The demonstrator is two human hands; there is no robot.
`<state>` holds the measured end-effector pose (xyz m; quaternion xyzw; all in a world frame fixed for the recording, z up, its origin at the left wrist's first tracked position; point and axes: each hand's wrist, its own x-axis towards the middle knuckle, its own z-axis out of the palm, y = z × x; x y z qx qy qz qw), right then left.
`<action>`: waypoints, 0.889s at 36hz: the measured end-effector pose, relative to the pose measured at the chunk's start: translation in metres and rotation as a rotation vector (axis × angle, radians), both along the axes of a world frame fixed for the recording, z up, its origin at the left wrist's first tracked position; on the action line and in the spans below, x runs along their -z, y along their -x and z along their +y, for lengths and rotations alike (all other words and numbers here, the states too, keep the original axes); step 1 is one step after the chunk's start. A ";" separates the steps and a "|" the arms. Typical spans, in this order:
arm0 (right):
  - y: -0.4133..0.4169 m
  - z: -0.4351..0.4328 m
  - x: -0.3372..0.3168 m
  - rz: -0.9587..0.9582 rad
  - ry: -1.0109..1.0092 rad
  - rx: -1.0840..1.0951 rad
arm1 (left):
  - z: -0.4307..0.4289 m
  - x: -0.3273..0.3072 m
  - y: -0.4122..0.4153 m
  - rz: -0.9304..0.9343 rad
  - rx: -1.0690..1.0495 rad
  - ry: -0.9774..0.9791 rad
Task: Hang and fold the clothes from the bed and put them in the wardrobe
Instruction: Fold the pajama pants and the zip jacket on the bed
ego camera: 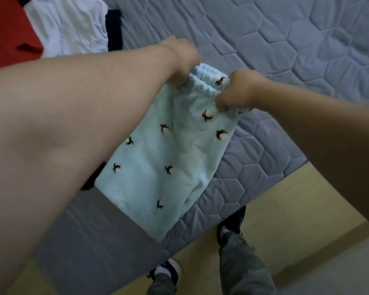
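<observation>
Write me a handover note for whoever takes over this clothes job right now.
Left hand and right hand each grip the elastic waistband of the pale blue fleece garment with brown flower motifs, held over the grey quilted mattress. Red garment, white garment and dark navy garment lie at its far left. Done: nothing visibly folded. Left: fold this, handle the pile, stow all; wardrobe out of view.

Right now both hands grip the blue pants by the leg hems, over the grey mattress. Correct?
Not quite. In the head view the left hand and right hand grip the blue pants by the elastic waistband, not the leg hems. They are over the grey mattress.
</observation>
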<state>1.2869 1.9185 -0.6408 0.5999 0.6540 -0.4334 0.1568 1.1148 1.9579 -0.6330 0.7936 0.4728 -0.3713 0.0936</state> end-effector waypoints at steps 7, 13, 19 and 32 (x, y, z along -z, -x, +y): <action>0.043 -0.095 -0.057 0.030 -0.315 -0.147 | -0.085 -0.049 0.070 -0.254 0.060 -0.269; 0.106 -0.199 -0.088 -0.004 -0.539 -0.353 | -0.200 -0.051 0.138 -0.434 -0.074 -0.577; 0.151 -0.284 -0.067 0.042 -0.509 -0.424 | -0.306 -0.019 0.180 -0.472 -0.167 -0.691; 0.186 -0.376 0.008 0.038 -0.377 -0.617 | -0.442 0.038 0.198 -0.431 -0.973 -0.409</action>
